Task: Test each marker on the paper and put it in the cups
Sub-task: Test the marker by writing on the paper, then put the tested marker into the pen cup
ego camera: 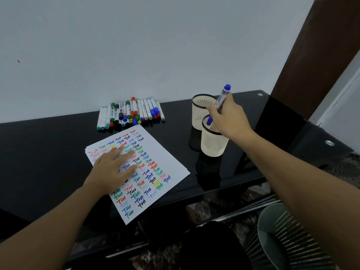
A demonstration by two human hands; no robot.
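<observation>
Clearly, right hand (229,117) pinches the blue marker (222,98) above the near cup (213,141); a crooked release below the fingers could tip it.

Dim, flat indoor light, glossy black surface (48,162) mirroring the cups (212,141), soft overall focus, wide-angle bending at edges, corners darkest

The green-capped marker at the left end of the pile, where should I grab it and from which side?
Pinch the white barrel of the green-capped marker near its middle, coming from above and from its open left side. It lies flat on the black table, cap toward you, and the other markers crowd its right.
</observation>
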